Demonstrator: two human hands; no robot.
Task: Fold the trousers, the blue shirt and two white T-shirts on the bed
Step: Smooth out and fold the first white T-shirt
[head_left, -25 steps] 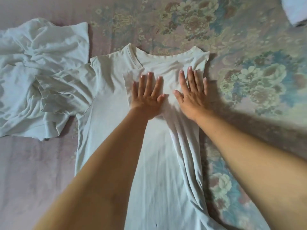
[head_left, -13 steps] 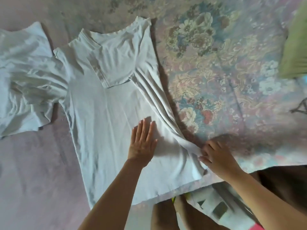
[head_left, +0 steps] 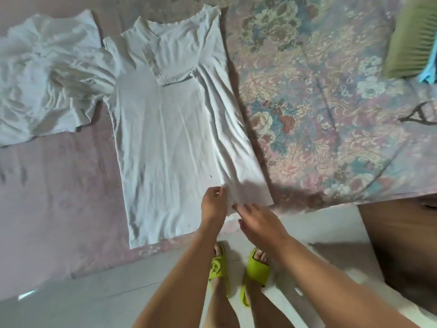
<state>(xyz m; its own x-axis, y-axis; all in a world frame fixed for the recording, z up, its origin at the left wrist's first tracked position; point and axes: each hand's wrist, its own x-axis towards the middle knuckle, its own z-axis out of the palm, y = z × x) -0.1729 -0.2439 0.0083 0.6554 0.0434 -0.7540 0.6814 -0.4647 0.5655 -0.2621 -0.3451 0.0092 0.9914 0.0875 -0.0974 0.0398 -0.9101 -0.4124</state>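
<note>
A white T-shirt (head_left: 170, 129) lies flat on the bed, collar far, hem at the near edge. Its right side and sleeve are folded in over the body. My left hand (head_left: 212, 204) has curled fingers and pinches the folded flap at the hem. My right hand (head_left: 257, 218) is just right of it, fingertips pinching the same hem edge where it hangs over the bed. A second white T-shirt (head_left: 45, 86) lies crumpled to the left, its edge touching the flat shirt's left sleeve. The trousers are not in view.
The floral bedsheet (head_left: 319, 119) spreads to the right. A folded green cloth (head_left: 413, 39) with a light blue cloth (head_left: 428, 72) beside it sits at the far right. My feet in yellow-green slippers (head_left: 256, 268) stand on the floor by the bed edge. Brown wooden furniture (head_left: 402, 245) stands at right.
Both hands have slid from the chest of the shirt down to its hem. The left hand went from pressing flat to pinching the flap. The view has pulled back to show the floor.
</note>
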